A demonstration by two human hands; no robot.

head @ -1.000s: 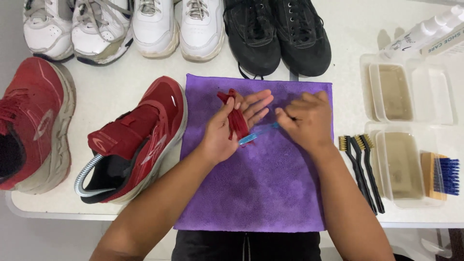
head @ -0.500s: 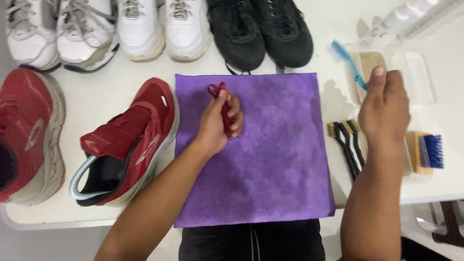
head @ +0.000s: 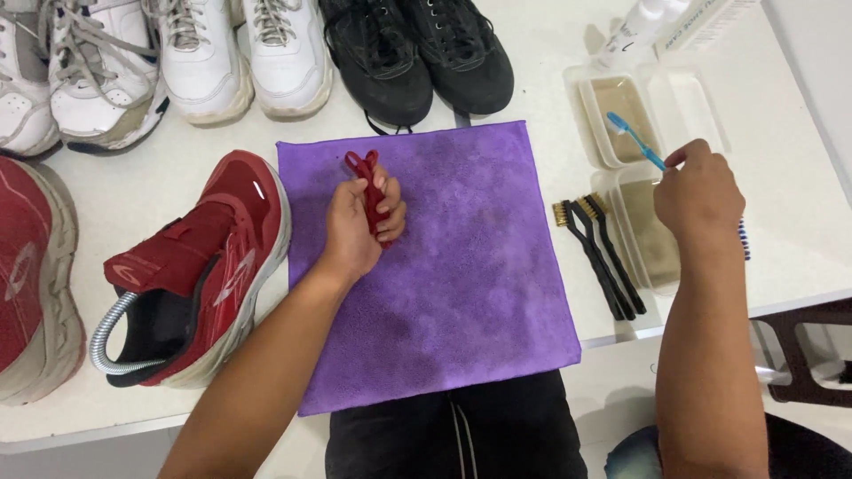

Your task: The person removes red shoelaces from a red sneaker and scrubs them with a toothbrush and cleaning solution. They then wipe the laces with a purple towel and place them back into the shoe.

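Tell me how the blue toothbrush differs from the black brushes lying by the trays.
The blue toothbrush is held up in the right hand over a clear tray; the black brushes lie untouched on the table. It is single and light-bristled; they are several, with brassy bristles. All are slim, long-handled.

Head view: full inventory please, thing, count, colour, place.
red lace bundle: 1, red, gripped in left hand over cloth
blue toothbrush: 1, blue, in right hand above trays
purple microfibre cloth: 1, purple, table centre
red sneakers: 2, red, left of cloth
white sneakers: 4, white, back left
black sneakers: 2, black, behind cloth
clear plastic trays: 2, clear with murky liquid, right
black wire brushes: 3, black, right of cloth
white spray bottle: 1, white, back right
white table: 1, white
left hand: 1, on cloth
right hand: 1, over trays
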